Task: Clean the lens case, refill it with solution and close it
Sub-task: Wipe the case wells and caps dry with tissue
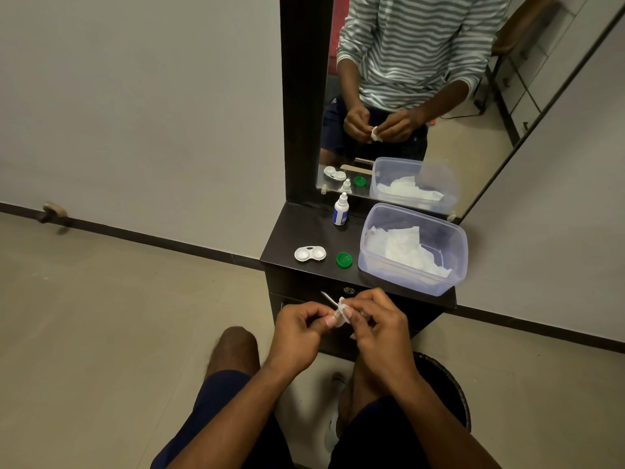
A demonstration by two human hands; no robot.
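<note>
The white lens case (310, 254) lies on the dark shelf (297, 228) with both cups uncovered. Its green cap (344, 259) rests just to its right. The solution bottle (341, 211) stands upright behind them, near the mirror. Below the shelf's front edge, my left hand (297, 330) pinches a small white cap (338, 316) by thumb and fingers. My right hand (375, 330) presses a small piece of white tissue (342, 302) against that cap. Fingers hide most of both the cap and the tissue.
A clear plastic box (363, 238) holding white tissues takes up the shelf's right side. The mirror (406, 96) rises behind the shelf. A drawer with a metal keyhole (348, 291) sits under the shelf. A black bin (449, 394) stands on the floor by my right knee.
</note>
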